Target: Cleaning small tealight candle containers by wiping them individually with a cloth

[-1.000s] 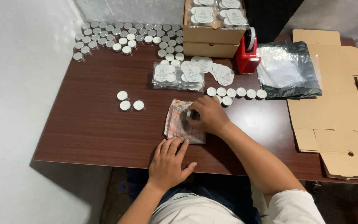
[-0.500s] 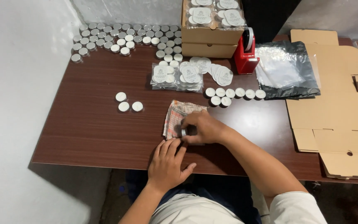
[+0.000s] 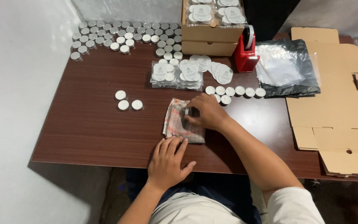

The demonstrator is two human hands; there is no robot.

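Small round metal-cupped tealight pinched in right hand, pressed onto folded checked cloth at near middle of dark wooden worktop. Left hand flat, fingers spread, touching cloth's near edge. Three white tealights lying left.

Even, bright light from above; soft shadow falls under the table's near-left edge; focus stays sharp, with little glare.
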